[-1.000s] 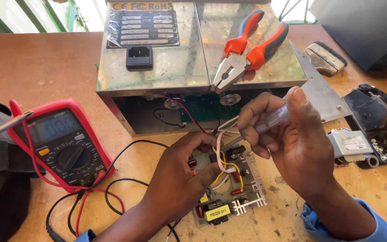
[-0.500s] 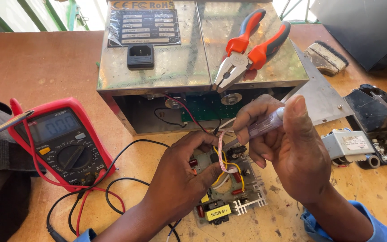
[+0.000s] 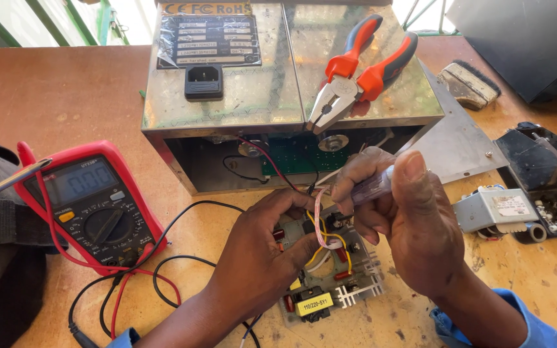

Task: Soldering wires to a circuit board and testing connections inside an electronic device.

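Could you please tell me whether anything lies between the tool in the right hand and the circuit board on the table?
Only the loop of pink and yellow wires rises between the translucent-handled tool in the right hand and the small green circuit board; the left hand steadies the board's left edge.

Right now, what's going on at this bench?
A person is working on a small circuit board lying on a wooden table. The left hand steadies the board, while the right hand holds a clear-handled tool over its wires. Behind the board sits an opened metal case with red-handled pliers resting on top. A red multimeter lies to the left, its leads trailing across the table.
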